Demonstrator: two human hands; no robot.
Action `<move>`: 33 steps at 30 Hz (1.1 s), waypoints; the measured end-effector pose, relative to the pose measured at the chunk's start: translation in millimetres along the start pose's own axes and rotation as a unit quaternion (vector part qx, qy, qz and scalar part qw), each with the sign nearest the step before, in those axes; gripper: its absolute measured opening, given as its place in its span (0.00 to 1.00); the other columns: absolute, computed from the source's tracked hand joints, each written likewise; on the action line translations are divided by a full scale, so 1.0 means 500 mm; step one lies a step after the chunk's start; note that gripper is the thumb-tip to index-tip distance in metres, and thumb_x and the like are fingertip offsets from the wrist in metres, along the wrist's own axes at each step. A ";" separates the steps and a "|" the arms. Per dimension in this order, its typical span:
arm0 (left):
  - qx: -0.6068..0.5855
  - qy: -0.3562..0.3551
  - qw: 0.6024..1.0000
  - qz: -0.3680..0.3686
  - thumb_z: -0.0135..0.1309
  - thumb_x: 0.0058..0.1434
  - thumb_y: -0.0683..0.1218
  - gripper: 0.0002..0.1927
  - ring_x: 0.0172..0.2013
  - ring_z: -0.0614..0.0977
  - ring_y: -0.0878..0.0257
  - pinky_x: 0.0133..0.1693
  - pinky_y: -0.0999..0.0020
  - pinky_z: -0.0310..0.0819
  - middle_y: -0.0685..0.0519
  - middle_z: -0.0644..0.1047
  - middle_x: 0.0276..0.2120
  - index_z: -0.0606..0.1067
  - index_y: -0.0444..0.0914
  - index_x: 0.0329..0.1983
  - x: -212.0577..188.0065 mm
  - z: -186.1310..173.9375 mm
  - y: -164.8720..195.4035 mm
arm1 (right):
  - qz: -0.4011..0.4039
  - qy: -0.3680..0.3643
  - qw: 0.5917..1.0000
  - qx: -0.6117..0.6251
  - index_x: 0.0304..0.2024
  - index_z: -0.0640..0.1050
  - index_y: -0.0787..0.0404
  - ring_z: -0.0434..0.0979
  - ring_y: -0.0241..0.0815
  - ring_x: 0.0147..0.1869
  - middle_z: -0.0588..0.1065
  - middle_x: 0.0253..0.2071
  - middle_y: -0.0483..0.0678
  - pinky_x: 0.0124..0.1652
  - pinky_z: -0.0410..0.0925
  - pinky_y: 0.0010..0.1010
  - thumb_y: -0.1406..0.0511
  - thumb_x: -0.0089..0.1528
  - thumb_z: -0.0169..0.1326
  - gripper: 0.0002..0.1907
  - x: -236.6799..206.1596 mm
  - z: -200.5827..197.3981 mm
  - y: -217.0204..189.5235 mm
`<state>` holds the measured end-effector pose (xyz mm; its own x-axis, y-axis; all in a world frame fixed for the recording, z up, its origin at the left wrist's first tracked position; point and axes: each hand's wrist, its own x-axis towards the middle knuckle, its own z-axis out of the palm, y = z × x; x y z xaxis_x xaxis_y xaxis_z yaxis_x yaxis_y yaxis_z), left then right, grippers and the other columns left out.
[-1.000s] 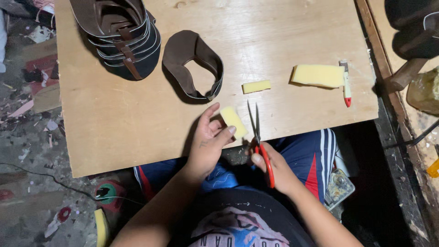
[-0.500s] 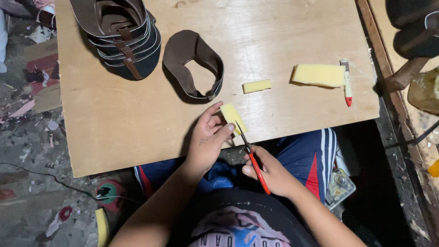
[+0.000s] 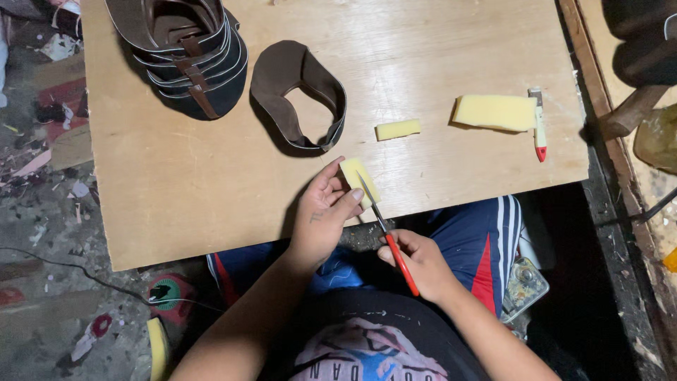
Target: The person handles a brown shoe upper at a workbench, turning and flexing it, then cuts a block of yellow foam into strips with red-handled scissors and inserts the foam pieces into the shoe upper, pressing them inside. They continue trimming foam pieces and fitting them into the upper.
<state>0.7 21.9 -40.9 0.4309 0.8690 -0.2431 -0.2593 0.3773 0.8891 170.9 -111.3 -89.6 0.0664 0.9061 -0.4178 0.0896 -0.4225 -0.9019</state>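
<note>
Left hand (image 3: 326, 212) pinched a small yellow foam piece (image 3: 360, 180) between thumb and fingers at the near edge of the wooden board (image 3: 176, 190). Right hand (image 3: 416, 262) was closed around the red handles of scissors (image 3: 384, 229), blades lying across the foam. A second foam strip (image 3: 398, 130) and a larger foam block (image 3: 495, 113) lay farther back, well apart from both hands.

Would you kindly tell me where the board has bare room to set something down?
Bare wood spans the board below the stacked sandals, left of the left hand. Another patch lies between the small foam strip and the near edge. It is crowded around the brown strap piece.
</note>
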 end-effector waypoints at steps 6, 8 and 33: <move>-0.001 0.000 1.000 -0.011 0.52 0.66 0.37 0.33 0.45 0.80 0.62 0.46 0.67 0.78 0.45 0.77 0.49 0.59 0.34 0.74 -0.003 0.000 0.001 | -0.021 0.033 0.998 -0.055 0.38 0.82 0.65 0.68 0.27 0.31 0.73 0.25 0.39 0.31 0.64 0.23 0.60 0.60 0.63 0.13 -0.010 -0.002 0.007; -0.006 -0.001 1.000 -0.015 0.52 0.66 0.37 0.33 0.43 0.80 0.62 0.45 0.67 0.78 0.45 0.77 0.49 0.59 0.34 0.74 -0.002 0.000 0.001 | -0.015 0.032 0.997 -0.071 0.35 0.82 0.65 0.68 0.27 0.29 0.73 0.24 0.39 0.30 0.63 0.23 0.60 0.61 0.63 0.13 -0.010 -0.002 0.001; -0.021 -0.041 0.998 -0.037 0.50 0.67 0.36 0.23 0.39 0.80 0.66 0.41 0.71 0.77 0.48 0.78 0.44 0.69 0.31 0.66 0.010 0.008 -0.036 | 0.005 0.052 0.998 -0.039 0.36 0.82 0.64 0.67 0.28 0.28 0.71 0.23 0.38 0.29 0.63 0.24 0.57 0.62 0.60 0.15 0.022 0.005 0.004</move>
<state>10.9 18.1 -56.5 0.5187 0.8099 -0.2740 -0.2589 0.4543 0.8524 169.1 -102.0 -96.4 0.1712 0.8958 -0.4101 0.1661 -0.4365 -0.8842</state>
